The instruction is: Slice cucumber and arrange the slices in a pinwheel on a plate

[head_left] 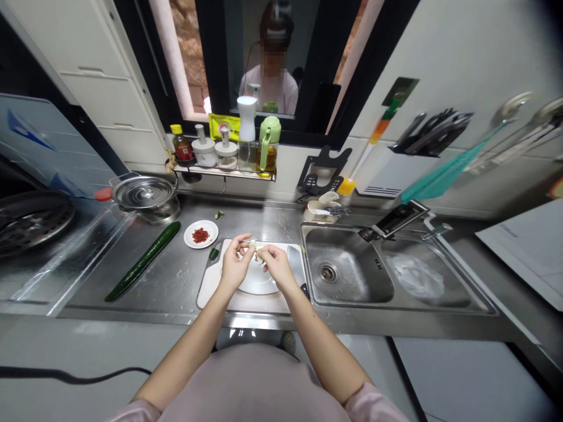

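My left hand (236,258) and my right hand (273,262) meet above the white cutting board (210,287). Between their fingertips they pinch a small pale garlic clove (254,245), partly covered by the fingers. Under the hands a white plate (259,285) rests on the board. A knife (295,261) lies along the board's right side, its black handle toward me. By the board's upper left corner is a dark green cucumber end (213,254). Just beyond that, a small white dish (190,236) holds chopped red pieces (200,235).
A whole cucumber (145,259) lies on the steel counter at left, near a lidded steel pot (147,196). Cucumber scraps (219,215) sit behind the dish. A double sink (352,299) with a faucet (391,223) is at right. Bottles stand on a wall rack (224,171).
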`<state>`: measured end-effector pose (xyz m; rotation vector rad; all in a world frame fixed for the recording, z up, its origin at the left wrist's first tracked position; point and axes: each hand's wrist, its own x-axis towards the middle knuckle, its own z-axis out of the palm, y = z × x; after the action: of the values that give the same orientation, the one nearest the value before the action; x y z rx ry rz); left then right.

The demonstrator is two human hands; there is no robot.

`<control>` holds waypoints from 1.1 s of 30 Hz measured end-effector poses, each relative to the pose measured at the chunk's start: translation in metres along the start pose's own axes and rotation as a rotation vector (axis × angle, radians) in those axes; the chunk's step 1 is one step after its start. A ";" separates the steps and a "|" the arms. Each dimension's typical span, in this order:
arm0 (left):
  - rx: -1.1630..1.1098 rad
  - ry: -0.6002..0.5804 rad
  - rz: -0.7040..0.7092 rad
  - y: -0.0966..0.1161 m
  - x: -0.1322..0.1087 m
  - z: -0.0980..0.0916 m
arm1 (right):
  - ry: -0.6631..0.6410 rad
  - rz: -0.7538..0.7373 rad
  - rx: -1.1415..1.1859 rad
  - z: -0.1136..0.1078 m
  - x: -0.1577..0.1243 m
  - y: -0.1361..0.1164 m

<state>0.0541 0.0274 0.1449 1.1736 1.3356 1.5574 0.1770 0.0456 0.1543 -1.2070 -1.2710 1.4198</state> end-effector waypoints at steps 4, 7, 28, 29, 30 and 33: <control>-0.004 -0.001 -0.021 -0.002 -0.002 0.000 | -0.014 0.048 0.044 0.000 -0.002 0.000; -0.035 -0.003 -0.061 -0.006 -0.002 -0.001 | -0.035 0.114 0.075 -0.001 -0.002 0.004; 0.143 -0.018 -0.175 -0.060 0.012 -0.001 | -0.027 -0.142 -0.483 -0.030 0.045 0.058; 0.187 -0.019 -0.172 -0.063 0.014 0.000 | -0.019 -0.147 -0.533 -0.031 0.048 0.059; 0.235 -0.023 -0.171 -0.066 0.017 0.001 | -0.012 -0.149 -0.582 -0.032 0.052 0.061; 0.408 -0.054 -0.191 -0.075 0.024 0.005 | 0.003 -0.127 -0.715 -0.033 0.062 0.063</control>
<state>0.0502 0.0637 0.0754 1.2732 1.7271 1.1403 0.1995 0.1045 0.0840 -1.5415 -1.8995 0.8800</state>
